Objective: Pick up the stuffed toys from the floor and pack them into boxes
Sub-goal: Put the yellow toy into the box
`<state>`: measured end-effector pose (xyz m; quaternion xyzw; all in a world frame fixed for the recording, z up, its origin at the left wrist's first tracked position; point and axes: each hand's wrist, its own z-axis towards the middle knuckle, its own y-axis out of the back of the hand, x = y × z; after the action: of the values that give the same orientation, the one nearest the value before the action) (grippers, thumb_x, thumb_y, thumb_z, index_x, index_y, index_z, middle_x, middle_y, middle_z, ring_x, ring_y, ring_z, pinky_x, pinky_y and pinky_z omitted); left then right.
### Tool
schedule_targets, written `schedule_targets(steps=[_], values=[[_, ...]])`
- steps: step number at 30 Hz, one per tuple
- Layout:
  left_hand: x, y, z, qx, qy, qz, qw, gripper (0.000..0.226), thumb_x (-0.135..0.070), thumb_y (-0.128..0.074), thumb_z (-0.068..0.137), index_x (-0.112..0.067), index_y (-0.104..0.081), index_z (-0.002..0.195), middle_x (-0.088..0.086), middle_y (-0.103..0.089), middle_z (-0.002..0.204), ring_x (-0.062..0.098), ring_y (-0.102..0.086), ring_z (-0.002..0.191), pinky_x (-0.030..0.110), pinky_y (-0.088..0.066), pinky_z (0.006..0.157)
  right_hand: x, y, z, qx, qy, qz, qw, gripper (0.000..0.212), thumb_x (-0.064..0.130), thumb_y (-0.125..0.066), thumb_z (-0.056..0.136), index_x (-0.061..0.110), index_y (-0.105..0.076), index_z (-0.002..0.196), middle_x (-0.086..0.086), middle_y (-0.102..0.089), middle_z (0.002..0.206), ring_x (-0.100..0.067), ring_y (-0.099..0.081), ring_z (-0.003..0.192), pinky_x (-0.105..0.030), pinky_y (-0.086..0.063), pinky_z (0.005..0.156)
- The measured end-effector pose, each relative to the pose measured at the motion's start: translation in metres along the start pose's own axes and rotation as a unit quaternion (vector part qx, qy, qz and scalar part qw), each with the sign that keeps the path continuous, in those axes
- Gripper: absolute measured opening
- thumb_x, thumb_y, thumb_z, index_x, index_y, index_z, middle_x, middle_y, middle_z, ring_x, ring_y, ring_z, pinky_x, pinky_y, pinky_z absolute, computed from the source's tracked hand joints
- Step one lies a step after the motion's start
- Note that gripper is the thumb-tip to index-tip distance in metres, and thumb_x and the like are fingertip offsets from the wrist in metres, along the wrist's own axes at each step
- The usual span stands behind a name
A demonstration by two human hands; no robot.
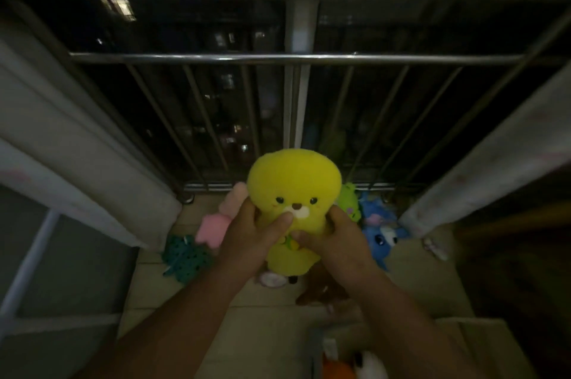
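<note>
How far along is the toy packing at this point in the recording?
Done: at least one orange toy sits in the box at the bottom edge. In hand: the left hand and right hand hold the yellow toy above the floor. Left: a pink toy, teal toy, green toy, blue toy and brown toy lie on the floor near the railing.

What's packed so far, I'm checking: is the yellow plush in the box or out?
Out. The left hand and right hand hold the yellow plush upright above the floor, apart from the box at lower right.
</note>
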<state>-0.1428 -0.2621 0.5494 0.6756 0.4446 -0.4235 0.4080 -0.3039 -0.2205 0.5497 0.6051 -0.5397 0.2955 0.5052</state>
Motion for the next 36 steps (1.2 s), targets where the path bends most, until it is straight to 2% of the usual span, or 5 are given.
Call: schedule_targets(steps=[6,10,16,24,36], values=[[-0.052,-0.026,-0.059,0.016,-0.019,-0.01,1.0,0.06,-0.056,-0.074,0.07,-0.038,-0.05,0.122,-0.026,-0.06,0.111,-0.005,-0.059,0.1,0.016,-0.051,0.078,0.037,0.051,-0.075,-0.027,0.006,-0.012,1.0,0.045,0.033,-0.08,0.074,0.023,-0.057,0.112,0.016,-0.062,0.099,0.002,-0.059,0.088,-0.008,-0.046,0.059],[-0.05,-0.035,-0.099,0.054,-0.017,-0.016,0.998,0.065,-0.068,-0.074,0.058,-0.048,-0.051,0.115,-0.022,-0.063,0.116,0.005,-0.061,0.108,0.038,-0.054,0.09,0.029,0.063,-0.127,-0.042,-0.012,-0.003,0.999,0.052,0.037,-0.081,0.071,0.022,-0.059,0.116,0.008,-0.067,0.108,-0.012,-0.064,0.098,-0.032,-0.057,0.077],[-0.037,-0.044,-0.165,0.083,-0.051,-0.012,0.995,0.078,-0.062,-0.074,0.061,-0.039,-0.041,0.128,-0.016,-0.059,0.121,0.003,-0.059,0.108,0.036,-0.054,0.089,0.021,0.064,-0.21,-0.069,-0.015,-0.017,0.997,0.043,0.031,-0.079,0.076,0.021,-0.06,0.113,0.007,-0.068,0.104,-0.007,-0.065,0.091,-0.015,-0.052,0.062],[-0.032,-0.069,-0.271,0.127,-0.046,-0.038,0.99,0.078,-0.056,-0.076,0.06,-0.039,-0.041,0.127,-0.015,-0.059,0.123,0.007,-0.058,0.113,0.037,-0.053,0.091,0.006,0.074,-0.332,-0.13,-0.035,-0.019,0.991,0.071,0.061,-0.075,0.059,0.032,-0.056,0.121,0.01,-0.067,0.113,-0.012,-0.064,0.103,-0.044,-0.056,0.085],[-0.004,-0.165,-0.295,0.124,-0.045,-0.001,0.991,0.076,-0.062,-0.077,0.053,-0.075,-0.028,0.109,-0.01,-0.047,0.137,0.008,-0.051,0.12,0.038,-0.051,0.095,-0.065,0.136,-0.358,-0.165,-0.054,-0.059,0.983,0.052,0.032,-0.077,0.077,0.031,-0.05,0.122,0.009,-0.061,0.112,-0.006,-0.058,0.097,-0.018,-0.045,0.065]])
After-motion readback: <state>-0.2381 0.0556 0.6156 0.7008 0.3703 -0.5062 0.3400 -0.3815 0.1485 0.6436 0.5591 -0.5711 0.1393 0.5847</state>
